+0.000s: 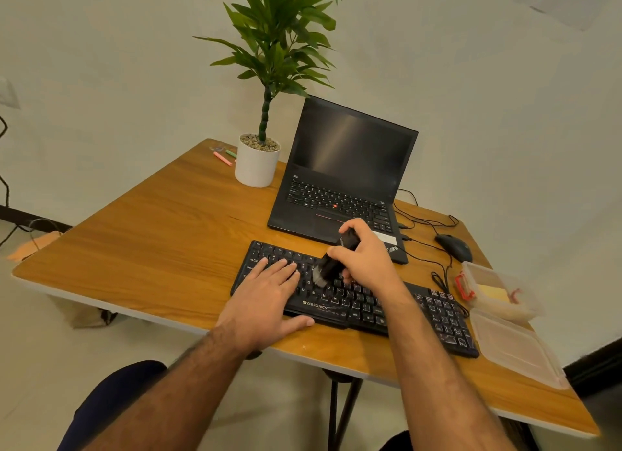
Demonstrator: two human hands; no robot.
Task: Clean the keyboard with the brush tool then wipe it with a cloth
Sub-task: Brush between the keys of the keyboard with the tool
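Wood-grain table top [151, 235] with pale edging, carrying the items below, listed left to right.

Pink and green highlighter pens [223, 158], far left corner, lying flat just beside the plant pot.

Potted plant [257, 163]: white cylindrical pot, pebble topping, green leafy stem, standing upright to the left of the laptop.

Left hand [266, 299]: fingers straight and together, laid flat on the left part of the keyboard, thumb along its near edge.

Keyboard [434, 312]: black, full-size with number pad at right, white legends, "ZEBRONICS" printed on the near edge; lies at an angle at the near side of the table, just in front of the laptop.

Brush tool [331, 265]: black body, pale grey bristles pointing down onto the middle keys.

Right hand [367, 259]: fingers curled round the brush body.

Laptop [343, 171]: black, lid open, screen dark.

Mouse [454, 247]: black, wired, right of the laptop.

Clear plastic box [505, 292], lid open, near right edge.
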